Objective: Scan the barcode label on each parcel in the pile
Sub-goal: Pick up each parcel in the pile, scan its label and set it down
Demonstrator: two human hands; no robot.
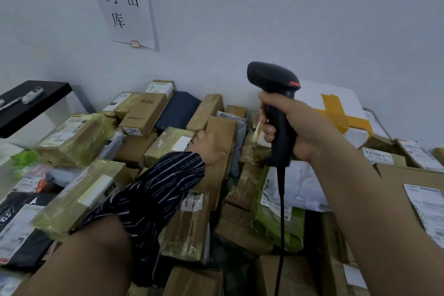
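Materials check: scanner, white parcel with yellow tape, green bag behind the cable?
Scanner: likely hard plastic, matte black moulded shell, red strip on the head.
White parcel: foam or plastic wrap, unclear; smooth dull white faces, crossed yellow tape.
Green bag: thin plastic film, glossy and wrinkled, with a paper-looking label.

- Left forearm [134,211]: dark navy sleeve [153,190] with thin white stripes, fabric bunched and creased, cuff at wrist.
- Right forearm [360,187]: bare, wrist to frame edge.
- Left hand [211,149], right hand [298,127]: ungloved.
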